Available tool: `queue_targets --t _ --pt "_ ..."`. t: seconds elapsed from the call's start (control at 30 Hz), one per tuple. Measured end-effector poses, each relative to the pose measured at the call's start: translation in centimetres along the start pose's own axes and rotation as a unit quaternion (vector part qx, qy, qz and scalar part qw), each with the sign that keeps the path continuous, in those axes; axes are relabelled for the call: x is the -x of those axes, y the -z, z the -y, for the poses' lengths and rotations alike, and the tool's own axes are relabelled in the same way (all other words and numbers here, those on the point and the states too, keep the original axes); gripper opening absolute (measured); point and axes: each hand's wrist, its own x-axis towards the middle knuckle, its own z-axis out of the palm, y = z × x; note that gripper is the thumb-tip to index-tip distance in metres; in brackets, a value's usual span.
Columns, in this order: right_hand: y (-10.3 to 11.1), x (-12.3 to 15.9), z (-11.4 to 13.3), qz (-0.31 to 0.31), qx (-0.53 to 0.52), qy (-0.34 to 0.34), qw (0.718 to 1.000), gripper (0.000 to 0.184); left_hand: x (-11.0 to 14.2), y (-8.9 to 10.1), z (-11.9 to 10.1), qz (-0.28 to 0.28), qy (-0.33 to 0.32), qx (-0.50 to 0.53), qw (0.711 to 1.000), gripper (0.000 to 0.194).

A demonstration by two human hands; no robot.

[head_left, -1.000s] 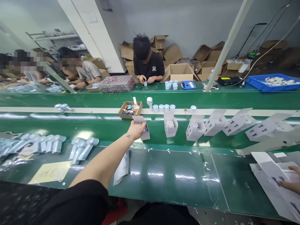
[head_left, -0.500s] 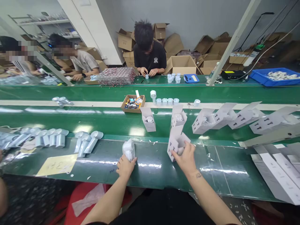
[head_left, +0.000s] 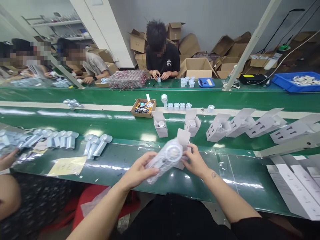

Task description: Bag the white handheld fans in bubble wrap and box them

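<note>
My left hand is closed round a handheld fan wrapped in clear bubble wrap. Its round head tilts up to the right, in front of an open white box. My right hand grips that box by its right side, thumb and fingers at the rim. The wrapped fan hides most of the box, and only its raised flap and parts of its edges show. Behind it stand two open white boxes, the left box and the right box, each with a white item inside.
More open boxes line the belt to the right, with several cartons at front right. Pale blue fans and a yellow paper lie left. A tool box sits mid-belt. A co-worker works opposite; another person's hand is at far left.
My left hand has lifted the wrapped fan off the table and brought it right, in front of the white box. My right hand has stayed at the box, now at its right side.
</note>
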Motion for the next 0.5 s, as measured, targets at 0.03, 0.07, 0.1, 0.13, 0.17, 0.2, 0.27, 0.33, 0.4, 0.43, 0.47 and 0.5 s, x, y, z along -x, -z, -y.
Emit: queue_targets --t 0.03,0.07,0.1,0.13,0.17,0.2,0.27,0.33,0.4,0.43,0.47,0.5 --pt "-0.6 0.1 -0.4 -0.013 0.000 0.031 0.999 0.037 -0.7 -0.8 -0.9 0.017 -0.011 -0.023 1.000 0.047" --pt "-1.0 0.1 -0.8 -0.023 0.002 0.061 0.998 0.042 -1.5 -1.4 -1.5 0.024 -0.015 -0.038 0.999 0.043" --pt "-1.2 0.2 -1.0 -0.034 0.005 0.084 0.996 0.049 -2.3 -1.7 -1.8 0.018 -0.012 -0.046 0.999 0.041" --pt "-1.3 0.2 -1.2 -0.043 0.008 0.103 0.994 0.053 -3.0 -1.7 -2.1 0.000 -0.001 -0.050 0.999 0.039" --pt "-1.3 0.1 -1.3 -0.050 0.009 0.117 0.992 0.055 -3.6 -1.4 -2.2 -0.026 0.014 -0.054 0.998 0.038" --pt "-1.2 0.0 -1.4 -0.053 0.007 0.130 0.990 0.055 -3.8 -1.1 -2.4 -0.055 0.029 -0.067 0.996 0.037" --pt "-1.0 -0.4 -1.5 -0.049 0.002 0.156 0.987 0.049 -3.7 -0.6 -3.0 -0.094 0.047 -0.137 0.985 0.035" --pt "-0.9 -0.8 -1.5 -0.037 0.001 0.176 0.984 0.041 -2.8 -1.2 -4.2 -0.084 0.039 -0.292 0.952 0.032" --pt "-1.1 -1.1 -1.5 -0.033 0.006 0.193 0.981 0.032 -2.2 -3.1 -5.8 -0.048 0.011 -0.492 0.869 0.026" --pt "-1.2 -1.2 -1.5 -0.036 0.002 0.200 0.979 0.028 -2.2 -4.4 -6.6 -0.029 -0.002 -0.571 0.821 0.024" --pt "-1.3 -1.2 -1.6 -0.039 -0.009 0.203 0.978 0.025 -2.6 -5.6 -7.3 -0.010 -0.010 -0.624 0.781 0.022" --pt "-1.5 -1.1 -1.8 -0.040 -0.027 0.200 0.979 0.024 -3.2 -6.6 -8.0 0.001 -0.013 -0.650 0.760 0.021"
